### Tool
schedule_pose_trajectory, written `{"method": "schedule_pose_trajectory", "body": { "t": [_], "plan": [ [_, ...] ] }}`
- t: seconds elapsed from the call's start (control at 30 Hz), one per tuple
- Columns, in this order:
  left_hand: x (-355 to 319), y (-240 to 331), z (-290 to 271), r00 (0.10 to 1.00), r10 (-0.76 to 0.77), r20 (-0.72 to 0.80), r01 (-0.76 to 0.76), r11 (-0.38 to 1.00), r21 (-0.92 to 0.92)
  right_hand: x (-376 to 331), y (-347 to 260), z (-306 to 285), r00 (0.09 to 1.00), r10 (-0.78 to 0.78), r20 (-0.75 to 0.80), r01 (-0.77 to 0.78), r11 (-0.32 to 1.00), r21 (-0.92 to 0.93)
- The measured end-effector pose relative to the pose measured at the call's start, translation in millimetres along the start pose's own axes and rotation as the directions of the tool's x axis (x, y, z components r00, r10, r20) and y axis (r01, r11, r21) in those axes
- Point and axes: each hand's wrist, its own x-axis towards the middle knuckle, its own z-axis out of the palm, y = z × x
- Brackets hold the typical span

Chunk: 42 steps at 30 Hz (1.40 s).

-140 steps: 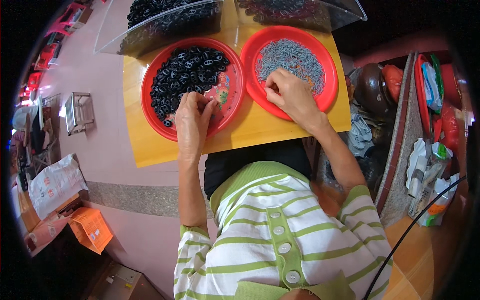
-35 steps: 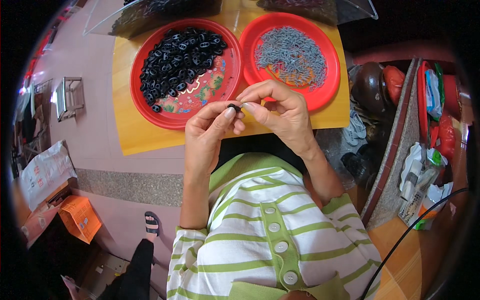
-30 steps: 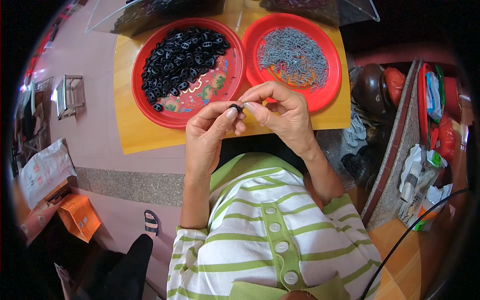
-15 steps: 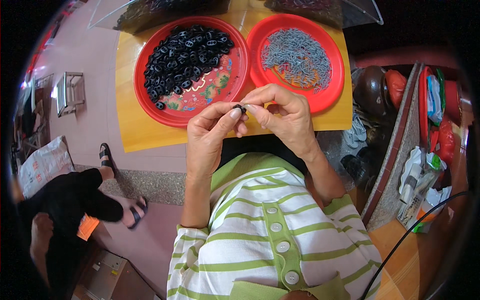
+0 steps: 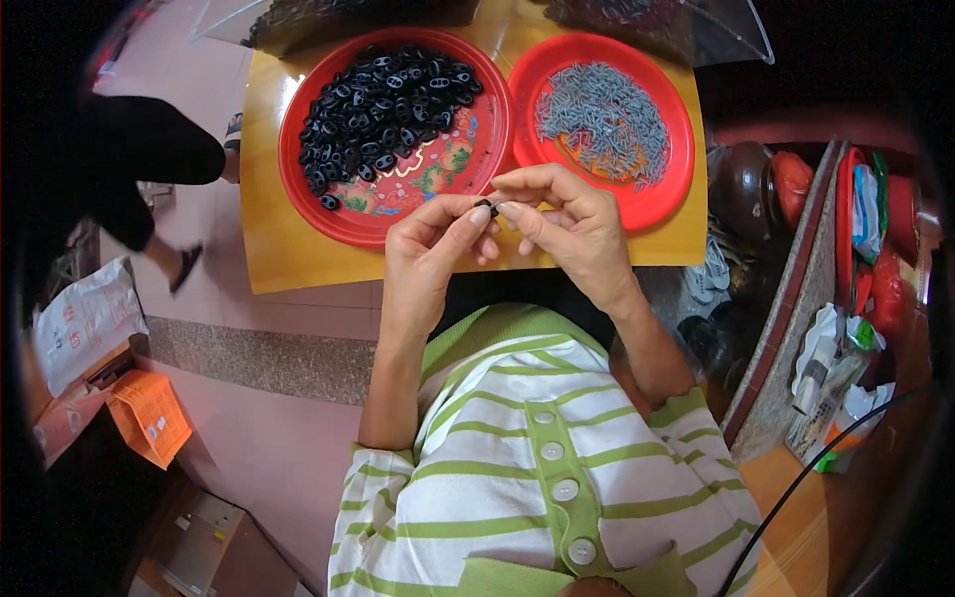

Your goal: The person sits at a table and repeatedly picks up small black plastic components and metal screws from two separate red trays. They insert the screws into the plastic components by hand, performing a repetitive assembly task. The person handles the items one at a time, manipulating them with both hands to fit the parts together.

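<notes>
My left hand point(image 5: 430, 244) pinches a small black plastic piece point(image 5: 484, 205) between thumb and forefinger, above the table's near edge. My right hand point(image 5: 572, 224) meets it there, thumb and forefinger closed on what looks like a small grey screw, mostly hidden, held against the black piece. Beyond my left hand, a round red tray point(image 5: 477, 164) with a fruit pattern holds a heap of black two-holed plastic pieces point(image 5: 383, 104). Past my right hand lies a red plate point(image 5: 678, 149) with a pile of small grey screws point(image 5: 607, 119).
Both trays rest on a yellow tabletop point(image 5: 269, 229). Clear-sided bins point(image 5: 368, 22) of dark pieces stand along its far side. Another person's dark-clothed leg point(image 5: 149, 149) is at the left, near a white sack point(image 5: 90, 318) and an orange basket point(image 5: 149, 416). A black cable point(image 5: 796, 483) hangs at right.
My hands keep the black piece and screw together, with only slight finger movement. The other person has walked from the lower left to the upper left, uncovering the orange basket. The view has shifted slightly.
</notes>
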Motion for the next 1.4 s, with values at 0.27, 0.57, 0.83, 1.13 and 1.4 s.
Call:
{"method": "schedule_pose_trajectory", "body": {
  "t": [0.27, 0.57, 0.83, 1.13, 1.4],
  "plan": [
    [-1.3, 3.0, -3.8, 1.000, -0.013, 0.019, 0.014, 0.998, -0.060, 5.6, -5.0, -2.2, 0.998, -0.002, 0.066, 0.013, 0.984, -0.176],
    [-1.9, 1.1, -17.5, 0.998, 0.030, -0.050, -0.033, 0.999, -0.043, 9.6, 10.4, 16.3, 0.997, -0.043, 0.066, 0.051, 0.990, -0.133],
    [-0.9, 6.3, -35.6, 0.986, 0.059, -0.155, -0.064, 0.998, -0.026, 47.8, -0.4, 25.1, 0.983, 0.025, 0.184, 0.023, 0.967, -0.255],
    [1.5, 7.4, -39.2, 0.992, 0.053, -0.114, -0.058, 0.997, -0.042, 96.1, 26.7, 47.1, 0.901, -0.287, 0.326, 0.424, 0.413, -0.806],
    [0.8, 6.2, -40.9, 0.995, 0.052, -0.088, -0.057, 0.997, -0.058, 96.9, 33.2, 44.7, 0.893, -0.294, 0.340, 0.441, 0.430, -0.788]
  ]
}}
